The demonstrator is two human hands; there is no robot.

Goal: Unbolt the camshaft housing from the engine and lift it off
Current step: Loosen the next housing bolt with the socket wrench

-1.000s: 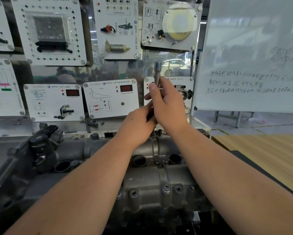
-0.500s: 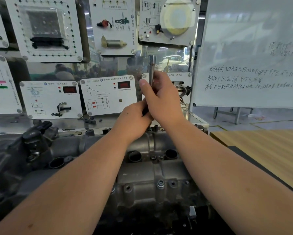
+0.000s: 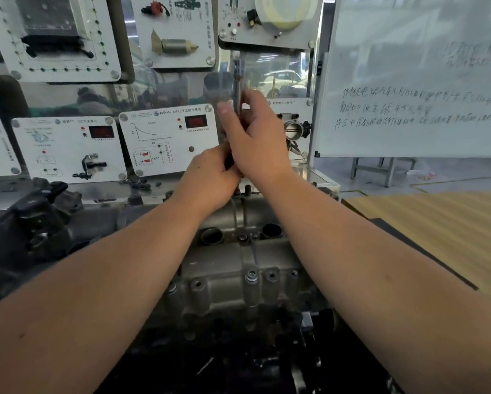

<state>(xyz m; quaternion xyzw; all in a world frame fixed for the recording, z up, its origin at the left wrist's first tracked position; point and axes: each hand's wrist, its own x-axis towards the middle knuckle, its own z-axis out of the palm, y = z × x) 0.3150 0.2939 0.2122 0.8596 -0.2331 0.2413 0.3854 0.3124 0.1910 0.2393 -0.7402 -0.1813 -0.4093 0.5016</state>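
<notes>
Camshaft housing (image 3: 238, 268): grey casting, seated on engine below both forearms. Socket tool (image 3: 237, 81): upright over its far edge, shaft gripped by right hand (image 3: 255, 140); left hand (image 3: 210, 180) curled round lower end.

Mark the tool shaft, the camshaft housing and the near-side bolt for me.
tool shaft (image 3: 237, 81): head view, upper shaft above the fingers.
camshaft housing (image 3: 218, 265): head view, flat top face.
near-side bolt (image 3: 251, 277): head view, bolt head.

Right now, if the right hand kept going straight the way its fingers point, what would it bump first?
Probably the glass case behind the metal tool that the right hand holds; how far back it sits is unclear.
</notes>
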